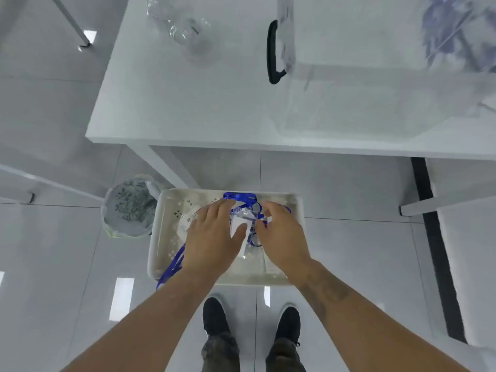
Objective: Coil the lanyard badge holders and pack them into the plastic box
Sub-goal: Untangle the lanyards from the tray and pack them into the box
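A white tray (pixel 161 237) sits on the floor at the lower middle of the frame, holding blue lanyards (pixel 241 197) tangled with clear badge holders (pixel 243 220); one blue strap (pixel 171 267) spills over the tray's lower left rim onto the floor. Both hands reach down into it. The left hand (pixel 212 237) lies over the pile with fingers spread, its thumb pressing a clear badge holder. The right hand (pixel 281 232) has its fingers curled into the lanyards, though what exactly it pinches cannot be told.

The clear plastic box (pixel 375 89) with a black handle (pixel 273 52) stands on the white bench (pixel 188 108) at the upper right of the frame, blurred; something bluish shows through it at the far upper right. Crumpled clear plastic (pixel 182 22) lies on the bench at upper middle.

The bench edge runs across the middle of the frame, just above the tray. A small lined bin (pixel 128 208) stands touching the tray's upper left corner. Two dark shoes (pixel 217 315) stand just below the tray on glossy pale floor tiles (pixel 53 264).
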The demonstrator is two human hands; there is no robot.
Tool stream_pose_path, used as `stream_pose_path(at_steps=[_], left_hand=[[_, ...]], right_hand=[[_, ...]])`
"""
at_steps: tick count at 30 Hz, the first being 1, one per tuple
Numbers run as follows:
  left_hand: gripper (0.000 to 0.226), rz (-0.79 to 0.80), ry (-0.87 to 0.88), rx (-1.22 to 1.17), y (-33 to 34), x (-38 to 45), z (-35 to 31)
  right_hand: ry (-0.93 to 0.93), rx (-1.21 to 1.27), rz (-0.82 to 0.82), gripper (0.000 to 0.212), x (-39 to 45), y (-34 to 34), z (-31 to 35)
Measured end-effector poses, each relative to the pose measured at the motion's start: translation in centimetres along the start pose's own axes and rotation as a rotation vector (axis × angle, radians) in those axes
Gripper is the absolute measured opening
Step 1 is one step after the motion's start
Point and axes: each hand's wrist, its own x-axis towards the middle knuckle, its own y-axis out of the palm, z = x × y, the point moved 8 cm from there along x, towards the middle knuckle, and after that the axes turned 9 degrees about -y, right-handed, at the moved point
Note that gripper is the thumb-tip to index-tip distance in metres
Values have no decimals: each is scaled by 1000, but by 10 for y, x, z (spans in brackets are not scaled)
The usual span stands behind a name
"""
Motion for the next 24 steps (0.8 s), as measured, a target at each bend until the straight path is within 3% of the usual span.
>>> stream_pose_path(at_steps=[6,10,13,16,20,24], left_hand=[[56,83,-4,-17,41,7,15],[65,186,-28,-18,48,3,25],[55,233,2,-55,31,-6,23],[33,164,6,-104,3,-7,25],[22,6,120,-237,-42,-5,7],[11,20,137,-247,-69,-5,-6]], right_hand=[[148,64,16,36,20,37,-29],[271,299,-44,25,19,37,-34],[432,592,-120,21,9,20,-33],[522,815,-100,12,-1,1,-24],[515,880,-72,10,-10,-25,-4],[460,886,-41,9,-12,-40,18]])
